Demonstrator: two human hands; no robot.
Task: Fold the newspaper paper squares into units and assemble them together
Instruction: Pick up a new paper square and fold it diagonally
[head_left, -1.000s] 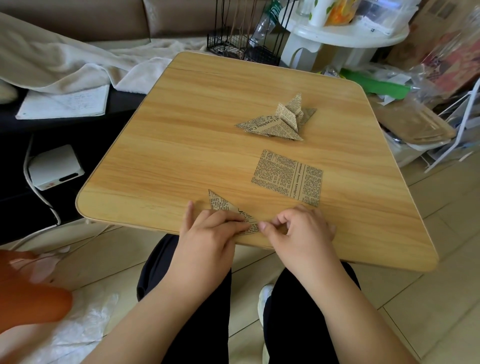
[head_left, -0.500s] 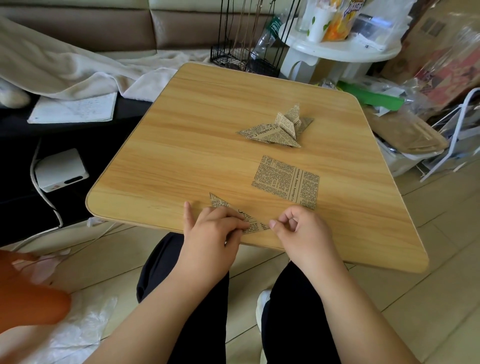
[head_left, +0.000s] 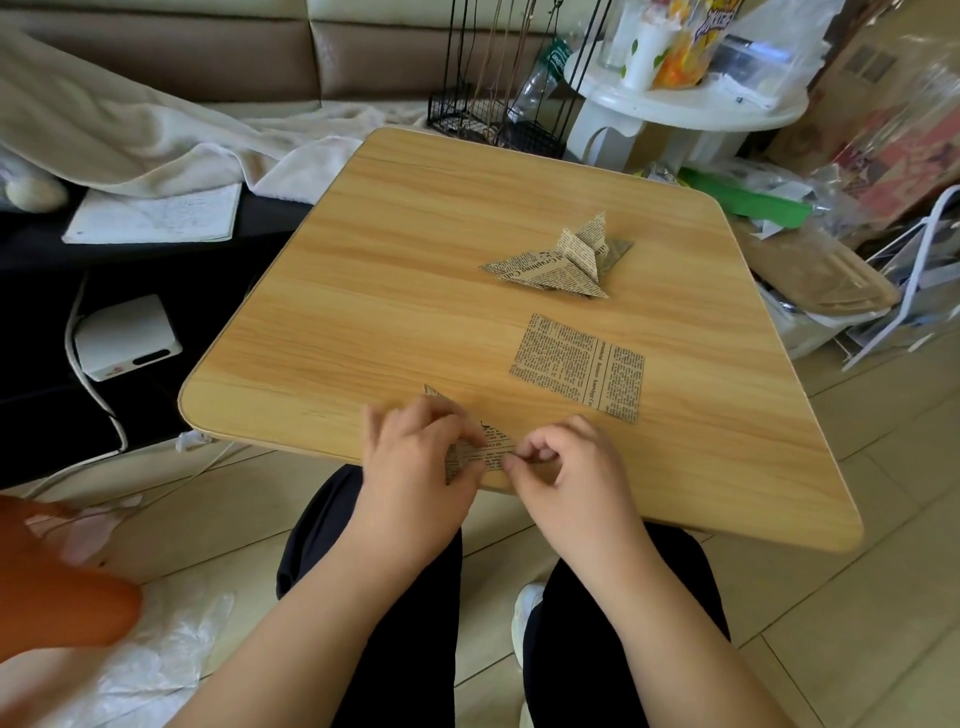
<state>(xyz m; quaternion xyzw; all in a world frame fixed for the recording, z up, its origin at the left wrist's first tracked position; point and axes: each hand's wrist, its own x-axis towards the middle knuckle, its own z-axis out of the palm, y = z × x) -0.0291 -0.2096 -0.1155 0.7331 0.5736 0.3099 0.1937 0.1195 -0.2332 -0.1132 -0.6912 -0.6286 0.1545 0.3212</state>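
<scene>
A partly folded newspaper piece (head_left: 480, 457) lies at the near edge of the wooden table (head_left: 395, 291). My left hand (head_left: 415, 467) covers its left part and grips it with curled fingers. My right hand (head_left: 563, 470) pinches its right tip between thumb and forefinger. A flat, unfolded newspaper square (head_left: 579, 366) lies just beyond my right hand. Further back sits a cluster of folded newspaper units (head_left: 561, 260), joined into a winged shape.
A white round side table (head_left: 675, 109) with cups and bags stands behind the table, beside a black wire rack (head_left: 493, 104). Clutter and a white frame (head_left: 904, 280) crowd the right side. A sofa with a blanket (head_left: 130, 119) is at the left.
The folded piece has come up off the table near the edge and a new flap shows between my hands. Both hands have shifted slightly toward me. The view has tilted.
</scene>
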